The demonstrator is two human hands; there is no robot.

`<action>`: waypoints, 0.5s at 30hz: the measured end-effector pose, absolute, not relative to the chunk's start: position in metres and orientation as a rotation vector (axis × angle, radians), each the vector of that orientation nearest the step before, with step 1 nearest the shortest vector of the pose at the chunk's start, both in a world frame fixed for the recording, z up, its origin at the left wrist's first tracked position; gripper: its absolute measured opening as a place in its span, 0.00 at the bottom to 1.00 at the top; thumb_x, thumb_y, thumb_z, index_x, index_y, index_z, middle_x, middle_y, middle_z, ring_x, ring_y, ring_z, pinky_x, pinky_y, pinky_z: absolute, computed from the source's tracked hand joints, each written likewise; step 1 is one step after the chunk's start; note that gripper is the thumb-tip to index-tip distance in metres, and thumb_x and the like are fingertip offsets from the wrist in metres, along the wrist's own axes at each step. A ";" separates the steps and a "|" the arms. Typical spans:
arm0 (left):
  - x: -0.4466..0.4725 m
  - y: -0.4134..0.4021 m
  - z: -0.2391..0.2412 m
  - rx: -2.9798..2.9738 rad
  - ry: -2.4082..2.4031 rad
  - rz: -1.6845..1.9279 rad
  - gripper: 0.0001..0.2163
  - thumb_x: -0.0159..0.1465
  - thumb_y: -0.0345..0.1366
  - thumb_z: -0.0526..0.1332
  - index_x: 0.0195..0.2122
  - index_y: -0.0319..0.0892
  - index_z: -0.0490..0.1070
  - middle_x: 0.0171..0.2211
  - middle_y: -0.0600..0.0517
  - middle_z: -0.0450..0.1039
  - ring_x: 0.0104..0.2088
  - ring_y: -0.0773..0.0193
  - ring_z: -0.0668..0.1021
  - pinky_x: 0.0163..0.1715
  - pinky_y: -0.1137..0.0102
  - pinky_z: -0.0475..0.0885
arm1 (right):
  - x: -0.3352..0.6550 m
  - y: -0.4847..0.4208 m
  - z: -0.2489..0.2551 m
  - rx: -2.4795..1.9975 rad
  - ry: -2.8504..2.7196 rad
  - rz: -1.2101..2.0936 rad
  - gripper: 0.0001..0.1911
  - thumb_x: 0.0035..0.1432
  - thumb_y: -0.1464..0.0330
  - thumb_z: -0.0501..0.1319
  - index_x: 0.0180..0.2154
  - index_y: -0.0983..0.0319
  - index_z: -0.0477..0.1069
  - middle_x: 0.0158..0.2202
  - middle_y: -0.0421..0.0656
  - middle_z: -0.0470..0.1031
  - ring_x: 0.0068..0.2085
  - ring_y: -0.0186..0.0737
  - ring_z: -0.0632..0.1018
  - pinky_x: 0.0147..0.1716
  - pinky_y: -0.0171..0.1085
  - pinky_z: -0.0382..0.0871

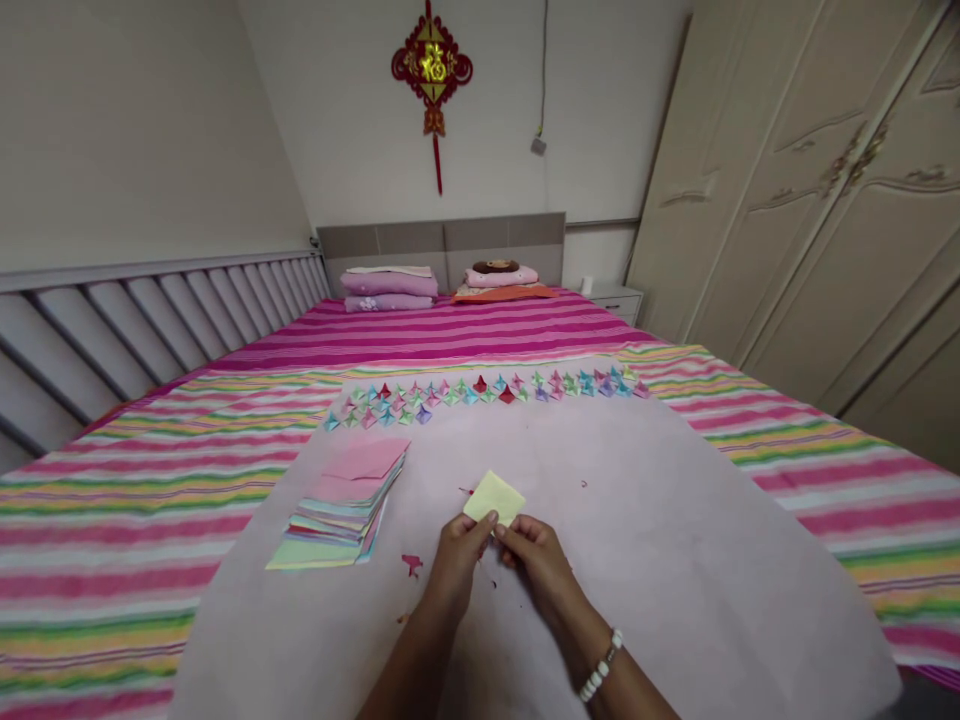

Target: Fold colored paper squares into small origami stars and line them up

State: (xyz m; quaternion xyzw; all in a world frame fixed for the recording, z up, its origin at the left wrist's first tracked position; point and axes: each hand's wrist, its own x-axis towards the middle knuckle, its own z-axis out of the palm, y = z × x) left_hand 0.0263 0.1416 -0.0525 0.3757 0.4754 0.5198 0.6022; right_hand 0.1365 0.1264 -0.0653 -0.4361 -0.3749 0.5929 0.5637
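The left hand point(455, 560) and the right hand point(538, 560) both pinch the near corner of a pale yellow paper square point(496, 494), thumbs on top and close together. The square is turned like a diamond, its far corner pointing toward the far edge of a pale board point(660, 530); whether it is folded cannot be told. A bracelet of whitish beads point(602, 668) circles the right wrist.

Just left of the left hand lies a torn-looking red scrap point(411, 565), with smaller bits scattered around the hands. Toward the board's left edge, a stack of coloured paper point(349, 492) leans out in a loose fan, pink on top and light green at its near left. Along the far edge stand many small folded paper shapes point(480, 384) in uneven rows, reaching from the far left corner to the far right one. The board rests on a striped bedsheet point(795, 475).
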 end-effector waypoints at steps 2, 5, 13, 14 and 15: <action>0.027 0.148 -0.049 0.903 1.146 1.207 0.21 0.42 0.51 0.70 0.18 0.37 0.67 0.13 0.59 0.60 0.17 0.74 0.60 0.19 0.75 0.53 | 0.137 0.134 -0.060 -0.999 -0.866 1.385 0.19 0.39 0.57 0.71 0.18 0.63 0.67 0.15 0.37 0.68 0.19 0.31 0.64 0.22 0.32 0.54; 0.030 0.157 -0.042 0.917 1.091 1.248 0.20 0.44 0.51 0.69 0.20 0.37 0.68 0.15 0.59 0.62 0.18 0.73 0.62 0.21 0.75 0.56 | 0.138 0.145 -0.048 -0.946 -0.849 1.358 0.17 0.37 0.60 0.72 0.19 0.63 0.69 0.17 0.36 0.67 0.20 0.30 0.64 0.22 0.32 0.55; 0.038 0.172 -0.039 0.921 1.052 1.291 0.17 0.46 0.47 0.69 0.24 0.37 0.72 0.18 0.58 0.67 0.21 0.71 0.66 0.24 0.75 0.60 | 0.139 0.167 -0.030 -0.911 -0.793 1.293 0.16 0.37 0.61 0.72 0.25 0.65 0.73 0.20 0.37 0.69 0.22 0.31 0.63 0.23 0.33 0.55; 0.039 0.173 -0.040 0.919 1.020 1.306 0.16 0.47 0.46 0.69 0.27 0.37 0.73 0.20 0.56 0.70 0.22 0.70 0.68 0.26 0.74 0.62 | 0.139 0.168 -0.032 -0.906 -0.786 1.281 0.15 0.37 0.61 0.72 0.24 0.64 0.73 0.19 0.36 0.69 0.22 0.31 0.63 0.23 0.33 0.55; 0.040 0.174 -0.042 0.921 0.988 1.320 0.16 0.48 0.45 0.69 0.29 0.36 0.74 0.23 0.54 0.73 0.24 0.68 0.71 0.28 0.73 0.64 | 0.140 0.168 -0.035 -0.896 -0.780 1.271 0.15 0.38 0.61 0.72 0.24 0.64 0.73 0.19 0.36 0.68 0.22 0.31 0.63 0.23 0.33 0.55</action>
